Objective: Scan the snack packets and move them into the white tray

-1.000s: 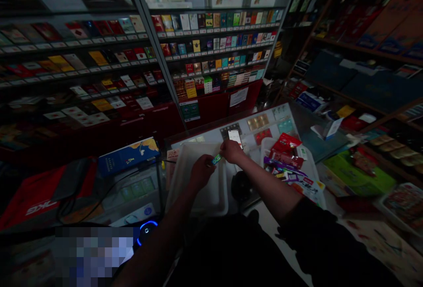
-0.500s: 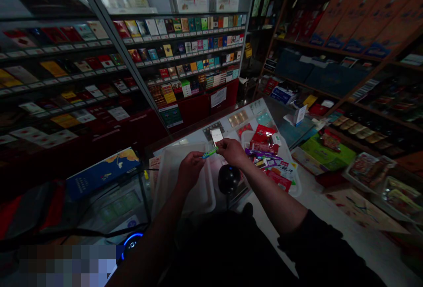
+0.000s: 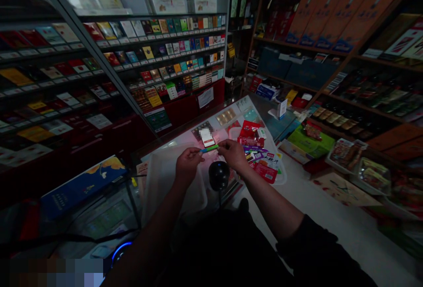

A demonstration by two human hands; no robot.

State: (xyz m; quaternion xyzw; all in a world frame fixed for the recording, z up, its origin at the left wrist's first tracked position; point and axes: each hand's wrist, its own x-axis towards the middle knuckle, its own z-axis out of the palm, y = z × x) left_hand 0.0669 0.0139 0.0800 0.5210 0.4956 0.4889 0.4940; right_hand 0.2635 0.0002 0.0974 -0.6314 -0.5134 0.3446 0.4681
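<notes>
Between my two hands a slim green-and-blue packet (image 3: 210,149) is stretched level, pinched at both ends. My left hand (image 3: 189,163) closes on its blue end, over the edge of a white plastic bin (image 3: 155,177). On the green end, the fingers of my right hand (image 3: 232,154) are closed. Just behind the packet lies a phone (image 3: 207,139) with a lit screen. A black scanner on a stand (image 3: 219,175) stands below the packet, and a reddish glow falls on the counter near it. The packet's exact kind is too small to read.
Right of my right hand, a white tub (image 3: 280,173) holds several snack packets in red and purple. A blue box (image 3: 82,185) lies on the counter at left. Shelves of cigarette packs (image 3: 172,49) line the back wall. A green box (image 3: 310,144) sits at right.
My view has turned right. Both hands have moved from over the bin towards the scanner, keeping the packet, which is now held straighter and level. A reddish glow has appeared by the phone.
</notes>
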